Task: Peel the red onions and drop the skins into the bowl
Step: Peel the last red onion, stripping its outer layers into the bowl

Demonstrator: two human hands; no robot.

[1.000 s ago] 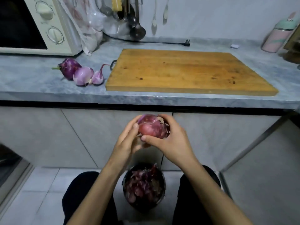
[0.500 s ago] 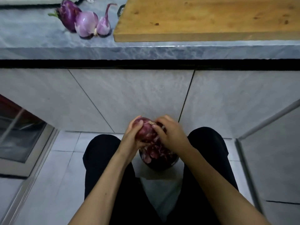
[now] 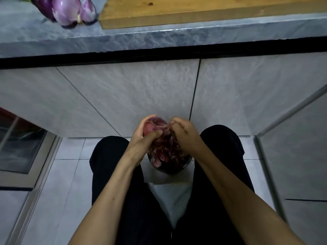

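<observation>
My left hand [image 3: 141,137] grips a red onion [image 3: 154,125] just above a dark bowl [image 3: 184,166] on the floor between my knees. My right hand [image 3: 184,133] pinches a strip of skin at the onion's right side. The bowl holds several purple skins [image 3: 164,152]. Up on the grey counter at top left lie peeled onions [image 3: 66,10], pale purple and shiny, partly cut off by the frame.
A wooden cutting board [image 3: 194,13] lies on the counter [image 3: 106,41] above. Grey tiled cabinet fronts face me. My legs in black trousers flank the bowl on a pale tiled floor. A glass-fronted opening is at the left.
The view tilted down from the counter to the floor. Both hands lowered the onion to just over the bowl, and my right hand shifted to pulling skin on its right side.
</observation>
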